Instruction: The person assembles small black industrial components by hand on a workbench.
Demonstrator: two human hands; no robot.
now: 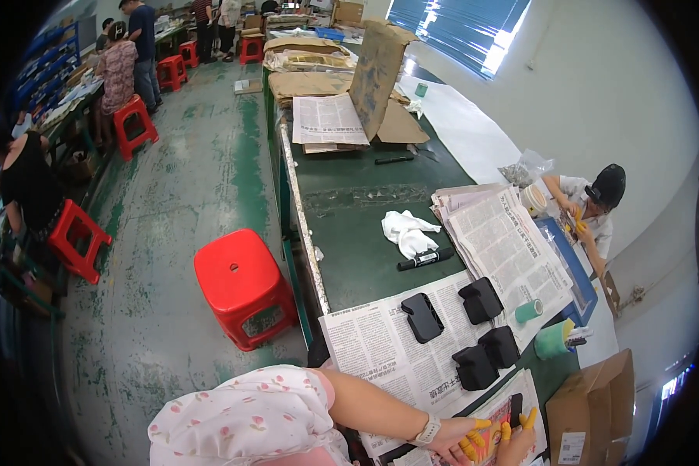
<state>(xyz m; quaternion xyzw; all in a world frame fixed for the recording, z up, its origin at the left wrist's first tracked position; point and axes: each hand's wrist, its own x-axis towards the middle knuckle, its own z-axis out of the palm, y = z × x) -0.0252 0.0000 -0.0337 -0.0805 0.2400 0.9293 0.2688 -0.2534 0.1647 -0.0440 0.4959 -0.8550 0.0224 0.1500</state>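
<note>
My left hand (457,445), with a white watch on its wrist, is low in the picture. Yellow covers sit on its fingers, which are loosely bent and apart; nothing shows between them. Right beside it, my right hand (514,446) also wears yellow finger covers. Between its fingers stands a small black piece (516,407), which it pinches. Beneath both hands lies a colourful red and yellow printed sheet (485,413). Farther up, several black moulded parts, among them a flat one (422,318) and a block-shaped one (481,300), rest on spread newspaper (373,342).
A black marker (426,259) and crumpled white cloth (408,233) lie on the green table. Newspaper stacks (512,237), a green cup (552,340) and a cardboard box (594,400) stand rightward. Across the table a co-worker (598,194) handles something. A red stool (245,283) is left.
</note>
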